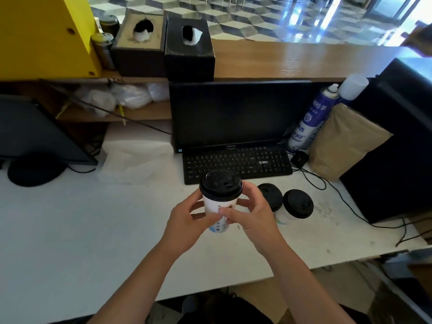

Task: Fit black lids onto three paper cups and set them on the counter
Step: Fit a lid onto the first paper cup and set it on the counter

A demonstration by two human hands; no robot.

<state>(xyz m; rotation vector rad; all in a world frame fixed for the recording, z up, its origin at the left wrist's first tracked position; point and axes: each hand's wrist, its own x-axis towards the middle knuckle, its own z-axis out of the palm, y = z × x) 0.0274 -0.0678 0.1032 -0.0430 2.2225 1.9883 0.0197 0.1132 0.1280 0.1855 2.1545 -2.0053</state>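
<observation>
Head view of a white counter (70, 230) during cup capping. The left hand (187, 220) and right hand (252, 213) both curl round the wall of one paper cup (218, 211), held upright above the counter near its middle; a black lid (220, 184) sits on the cup's rim, so its contents are hidden. Just right of the hands, a second cup (271, 197) and a third cup (298, 203) stand on the counter side by side, each already capped in black, contents likewise concealed. Farther off lie a keyboard (237, 163) and a dark monitor (240, 113); to the right stand a spray can (308, 120) and a closed brown paper bag (343, 141), whose contents cannot be seen. On the far wooden ledge (304, 59), two tissue boxes (189, 47) show white tissue through their top slots. The counter's near edge runs below the forearms; a broad bare stretch lies left of the hands, while black cables (350, 206) cross the surface right of the capped cups
</observation>
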